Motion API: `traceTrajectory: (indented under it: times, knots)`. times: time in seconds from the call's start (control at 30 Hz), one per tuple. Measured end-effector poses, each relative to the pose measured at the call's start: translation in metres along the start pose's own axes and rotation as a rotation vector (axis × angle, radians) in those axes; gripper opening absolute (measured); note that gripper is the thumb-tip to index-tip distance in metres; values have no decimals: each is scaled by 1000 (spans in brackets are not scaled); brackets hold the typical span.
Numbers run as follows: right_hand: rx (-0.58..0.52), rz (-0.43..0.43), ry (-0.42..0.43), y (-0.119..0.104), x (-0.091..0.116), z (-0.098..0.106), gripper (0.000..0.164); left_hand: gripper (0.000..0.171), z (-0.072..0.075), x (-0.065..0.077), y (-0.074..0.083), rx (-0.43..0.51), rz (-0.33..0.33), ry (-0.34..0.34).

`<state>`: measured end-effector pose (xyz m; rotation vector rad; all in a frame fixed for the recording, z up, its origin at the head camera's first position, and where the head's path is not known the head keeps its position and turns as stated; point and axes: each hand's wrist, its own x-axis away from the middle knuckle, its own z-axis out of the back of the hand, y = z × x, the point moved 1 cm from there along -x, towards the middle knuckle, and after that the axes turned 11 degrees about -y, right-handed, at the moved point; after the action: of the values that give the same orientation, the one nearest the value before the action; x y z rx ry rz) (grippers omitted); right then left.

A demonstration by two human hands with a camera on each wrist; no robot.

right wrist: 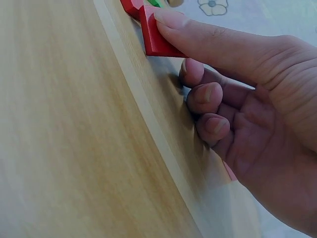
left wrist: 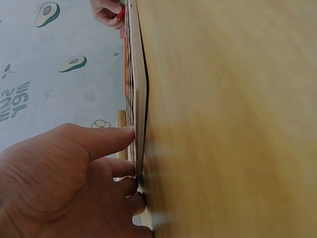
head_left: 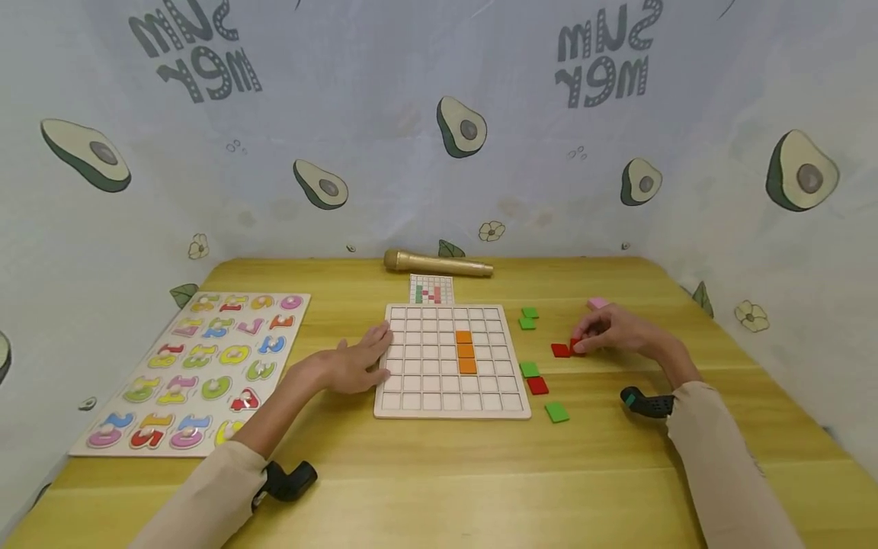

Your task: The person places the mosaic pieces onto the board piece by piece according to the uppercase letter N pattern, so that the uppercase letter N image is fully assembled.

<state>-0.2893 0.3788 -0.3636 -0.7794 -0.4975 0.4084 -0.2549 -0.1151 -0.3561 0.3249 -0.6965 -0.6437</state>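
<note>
Right hand [head_left: 610, 333] pinches red tile [head_left: 575, 345] right of frame centre — grid board [head_left: 452, 408] lies leftward; left hand [head_left: 357, 366] rests flat on its edge.

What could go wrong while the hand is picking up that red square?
The right hand only pinches the red tile by its edge, so it might slip and fall back onto the table. A second red tile lies right beside it and could get nudged away. The left hand steadies the grid board only at its edge, so a bump might shift the orange tiles.
</note>
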Motion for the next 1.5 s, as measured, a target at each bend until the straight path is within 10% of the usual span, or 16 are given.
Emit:
traceTrajectory:
  times: [1.5]
  knots:
    - [31,10,36,-25,-8,-3,21,76,0,0,1,17,11,0]
